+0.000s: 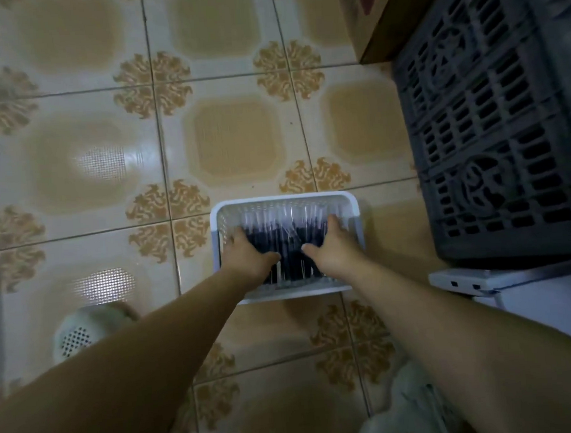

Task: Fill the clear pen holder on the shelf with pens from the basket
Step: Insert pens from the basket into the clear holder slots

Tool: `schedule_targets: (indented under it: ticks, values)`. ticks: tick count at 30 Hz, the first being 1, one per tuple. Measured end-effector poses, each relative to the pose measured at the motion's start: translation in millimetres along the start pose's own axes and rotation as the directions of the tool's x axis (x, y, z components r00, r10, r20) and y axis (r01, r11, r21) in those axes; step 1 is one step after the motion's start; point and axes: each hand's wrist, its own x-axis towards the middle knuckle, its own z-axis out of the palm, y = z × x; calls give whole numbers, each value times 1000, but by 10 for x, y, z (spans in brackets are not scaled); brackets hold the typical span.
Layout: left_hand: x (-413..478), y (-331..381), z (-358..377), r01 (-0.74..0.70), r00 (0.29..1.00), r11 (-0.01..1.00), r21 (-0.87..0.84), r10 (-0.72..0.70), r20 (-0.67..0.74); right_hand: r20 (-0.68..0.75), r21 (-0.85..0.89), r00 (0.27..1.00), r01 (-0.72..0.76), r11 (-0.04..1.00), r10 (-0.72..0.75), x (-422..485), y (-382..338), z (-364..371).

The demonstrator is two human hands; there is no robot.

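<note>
Left hand [248,252] and right hand [335,245] palm-down on dark pens [287,231] in white perforated plastic basket [215,231]; thumbs splayed, grip unclear.

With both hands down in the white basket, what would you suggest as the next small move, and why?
Probably close the fingers of the left hand and right hand round a bundle of pens and lift it. Both hands lie on the pens in the basket, thumbs facing, with no pen raised yet; the holder is out of view.
</note>
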Motion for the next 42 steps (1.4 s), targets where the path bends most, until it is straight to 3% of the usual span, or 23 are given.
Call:
schedule_targets:
  ticks: [6,9,16,24,29,42]
  values:
    - [92,32,26,63,993,990,-123,-74,-92,-79,175,996,-37,984,51,169,34,87]
    - [116,56,43,64,990,992,-111,-77,-119,-76,55,997,-23,998,28,194,28,158]
    - [132,98,75,111,989,977,-183,-127,-76,-162,99,985,73,992,-57,173,-65,250]
    - [184,101,118,182,980,942,-282,-197,-25,-169,288,986,43,957,7,208,-56,222]
    - [200,128,171,172,984,973,-154,-178,-29,-176,259,984,39,965,7,252,-28,176]
    - [207,55,183,80,997,914,-397,-65,50,-89,315,993,98,944,-73,249,-112,222]
